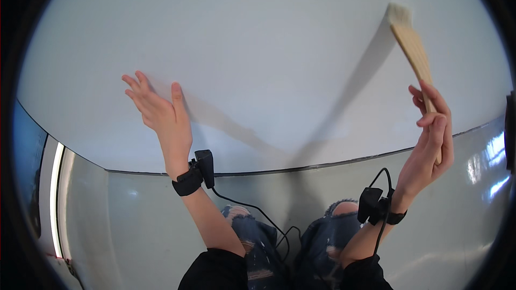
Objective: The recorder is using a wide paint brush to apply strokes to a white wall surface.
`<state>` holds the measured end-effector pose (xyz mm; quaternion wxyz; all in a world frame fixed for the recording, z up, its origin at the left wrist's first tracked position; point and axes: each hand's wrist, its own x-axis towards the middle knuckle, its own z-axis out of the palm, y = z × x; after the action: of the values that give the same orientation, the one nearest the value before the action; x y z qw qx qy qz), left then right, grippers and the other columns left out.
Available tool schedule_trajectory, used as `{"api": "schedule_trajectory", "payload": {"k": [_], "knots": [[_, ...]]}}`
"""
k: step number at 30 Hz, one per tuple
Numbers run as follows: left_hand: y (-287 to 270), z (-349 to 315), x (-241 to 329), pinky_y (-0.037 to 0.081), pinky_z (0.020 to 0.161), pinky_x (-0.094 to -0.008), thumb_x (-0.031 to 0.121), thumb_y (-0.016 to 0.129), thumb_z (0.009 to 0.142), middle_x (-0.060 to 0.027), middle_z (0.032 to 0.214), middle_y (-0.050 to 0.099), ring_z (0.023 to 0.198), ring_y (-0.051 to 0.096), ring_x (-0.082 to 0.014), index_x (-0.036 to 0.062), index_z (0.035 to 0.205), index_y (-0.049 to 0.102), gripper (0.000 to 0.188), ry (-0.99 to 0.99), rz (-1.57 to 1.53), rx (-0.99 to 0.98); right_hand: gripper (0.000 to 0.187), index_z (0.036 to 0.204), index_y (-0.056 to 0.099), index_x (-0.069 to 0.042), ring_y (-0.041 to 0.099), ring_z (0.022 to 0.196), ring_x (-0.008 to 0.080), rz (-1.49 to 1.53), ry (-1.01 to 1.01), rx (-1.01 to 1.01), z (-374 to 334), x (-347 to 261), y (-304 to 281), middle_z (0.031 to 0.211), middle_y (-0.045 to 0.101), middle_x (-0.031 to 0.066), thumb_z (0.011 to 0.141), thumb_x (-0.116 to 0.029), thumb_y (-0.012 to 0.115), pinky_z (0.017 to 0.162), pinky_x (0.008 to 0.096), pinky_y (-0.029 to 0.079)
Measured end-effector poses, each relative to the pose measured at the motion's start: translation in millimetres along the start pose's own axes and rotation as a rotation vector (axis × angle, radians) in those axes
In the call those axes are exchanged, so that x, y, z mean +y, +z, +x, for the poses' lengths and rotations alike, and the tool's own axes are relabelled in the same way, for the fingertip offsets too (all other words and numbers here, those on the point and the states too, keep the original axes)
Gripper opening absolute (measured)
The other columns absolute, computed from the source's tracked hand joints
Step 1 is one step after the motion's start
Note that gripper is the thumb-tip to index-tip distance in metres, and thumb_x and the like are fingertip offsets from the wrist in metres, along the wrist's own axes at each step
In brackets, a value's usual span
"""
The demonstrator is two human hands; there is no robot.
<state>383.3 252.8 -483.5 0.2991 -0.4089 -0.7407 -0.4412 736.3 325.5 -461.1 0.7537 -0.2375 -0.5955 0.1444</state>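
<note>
My left hand [158,110] is spread flat with its palm pressed against a pale wall [258,59], fingers apart and holding nothing. My right hand [430,139] grips the wooden handle of a paintbrush [411,48]. The brush points up and to the left, and its pale bristles touch the wall near the upper right. Both wrists carry black straps with small devices and cables. The brush and both arms cast long shadows across the wall.
A dark line [301,167] marks where the wall meets a glossy grey floor [140,220]. My knees in torn blue jeans [301,236] show at the bottom centre. A bright strip of reflected light [55,198] runs along the left edge.
</note>
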Motion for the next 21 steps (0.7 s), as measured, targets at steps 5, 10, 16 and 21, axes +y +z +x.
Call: {"api": "schedule_trajectory", "payload": {"k": [5,10,16,21], "knots": [[-1.9,2.3,3.6,0.010,0.119,-0.0623,0.058,0.038,0.105,-0.0170,0.170,-0.002,0.155,0.000,-0.0435,0.0089,0.163,0.008,0.082,-0.007,0.004,0.016,0.042,0.066,0.048,0.000,0.071,0.084,0.0283,-0.075,0.157,-0.010,-10.0,-18.3,-8.6,0.104,0.073,0.0229,0.104,-0.017,0.043,0.082,0.0378,0.055],[7.1,-0.2,1.7,0.011,0.120,-0.0627,0.059,0.041,0.104,-0.0175,0.170,0.002,0.155,0.004,-0.0434,0.0069,0.162,0.012,0.083,0.010,-0.024,0.038,0.045,0.064,0.046,0.001,0.068,0.075,0.0249,-0.140,0.286,-0.063,-16.0,-20.8,-12.3,0.097,0.073,0.0238,0.105,-0.018,0.043,0.075,0.0361,0.054],[0.0,0.6,-2.1,0.011,0.120,-0.0614,0.057,0.042,0.104,-0.0174,0.170,0.002,0.155,0.004,-0.0442,0.0070,0.162,0.013,0.082,0.010,0.002,0.037,0.045,0.066,0.044,0.000,0.069,0.077,0.0282,0.019,0.130,0.043,-20.8,-22.6,-32.6,0.097,0.071,0.0271,0.106,-0.019,0.039,0.075,0.0396,0.055],[2.0,0.1,0.1,0.011,0.120,-0.0618,0.057,0.042,0.104,-0.0172,0.170,0.002,0.155,0.004,-0.0440,0.0064,0.162,0.013,0.082,0.010,-0.011,0.035,0.042,0.068,0.045,0.002,0.069,0.083,0.0291,-0.073,0.058,-0.007,-16.3,-6.8,-20.0,0.105,0.071,0.0258,0.105,-0.016,0.039,0.081,0.0400,0.055]]}}
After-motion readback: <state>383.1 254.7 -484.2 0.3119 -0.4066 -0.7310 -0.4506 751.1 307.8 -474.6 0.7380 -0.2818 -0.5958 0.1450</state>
